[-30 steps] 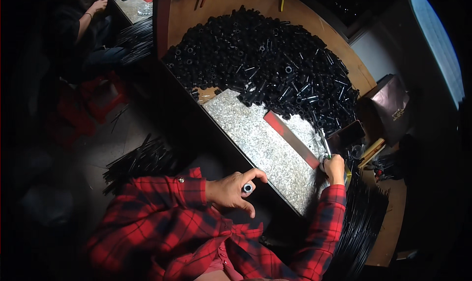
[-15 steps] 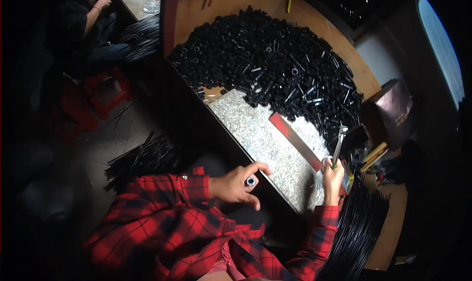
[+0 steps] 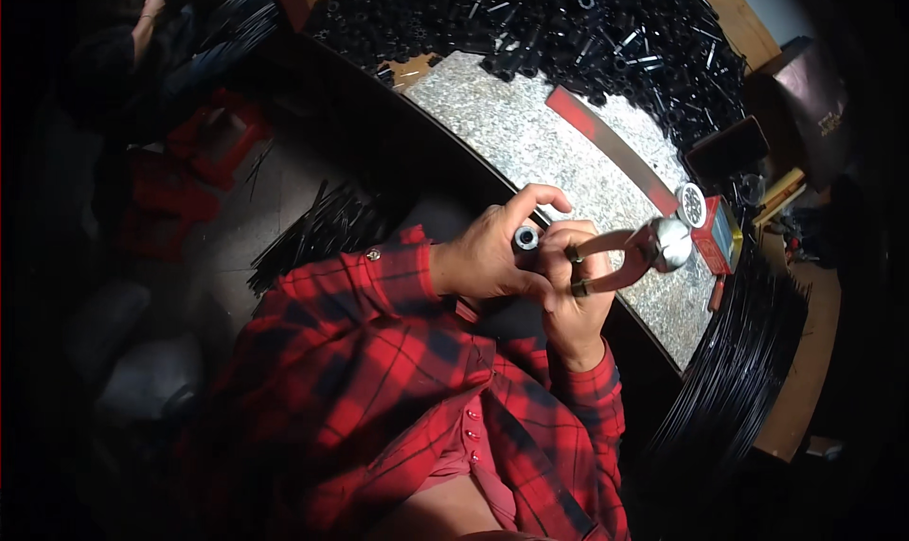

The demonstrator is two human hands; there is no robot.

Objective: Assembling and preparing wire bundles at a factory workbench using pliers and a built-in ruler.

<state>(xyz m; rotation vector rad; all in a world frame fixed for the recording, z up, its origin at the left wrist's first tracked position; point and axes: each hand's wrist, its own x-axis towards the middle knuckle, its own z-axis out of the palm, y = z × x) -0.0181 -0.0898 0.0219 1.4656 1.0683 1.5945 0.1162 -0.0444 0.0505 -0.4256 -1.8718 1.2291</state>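
My left hand (image 3: 488, 255) is curled round a small dark tube (image 3: 526, 238) whose ringed metal end faces up, with the thumb and forefinger curved past it. Close against it, my right hand (image 3: 576, 319) grips a pair of pincers (image 3: 670, 245) by the handles. The rounded steel head of the pincers points right, and its handles spread apart at the fingers. Both hands are over the near edge of a speckled grey slab (image 3: 483, 96). A long flat strip (image 3: 615, 148), red at the far end and greyish along its middle, lies on the slab.
Black short tubes (image 3: 597, 35) heap up behind the slab. A white round tin (image 3: 691, 205) and a red-yellow box (image 3: 720, 238) stand right, by a bundle of thin black rods (image 3: 734, 380). More rods (image 3: 317, 233) and red stools (image 3: 222, 139) are left; another person (image 3: 142, 30) sits far left.
My right hand has brought the pincers leftward from the slab's right end to my left hand, swinging the head from upright to rightward. The left hand still holds the tube. The view has shifted.
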